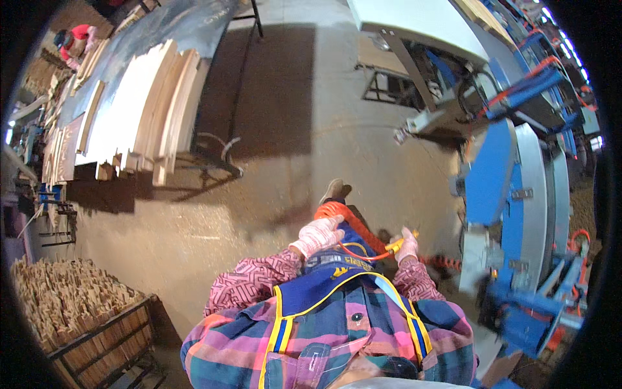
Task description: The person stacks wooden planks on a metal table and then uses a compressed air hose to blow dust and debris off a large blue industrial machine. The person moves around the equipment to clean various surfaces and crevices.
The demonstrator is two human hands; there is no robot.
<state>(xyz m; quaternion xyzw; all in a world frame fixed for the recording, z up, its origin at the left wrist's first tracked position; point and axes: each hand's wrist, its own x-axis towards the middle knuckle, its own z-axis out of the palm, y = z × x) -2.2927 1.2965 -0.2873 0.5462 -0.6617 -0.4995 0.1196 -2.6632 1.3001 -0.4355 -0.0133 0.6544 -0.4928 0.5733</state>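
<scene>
Presently: yellow air gun (393, 247), probably light, stiff, best held by its body, closed in my right fingers (407, 238); springy-looking orange hose (365, 231) beside half-curled left fingers (335, 223), hold unclear.

Right fingers (407, 242) hold 1 yellow tool (393, 247); left fingers (333, 224) at orange coiled hose (364, 229).

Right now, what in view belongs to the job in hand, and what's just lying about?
Likely in use:
- yellow hand tool, held in the right hand
- orange hose, right by the left hand; grip on it unclear

Lying or standing about, untouched:
- wooden strips on the table
- wood pieces in the crate
- blue machine
</scene>
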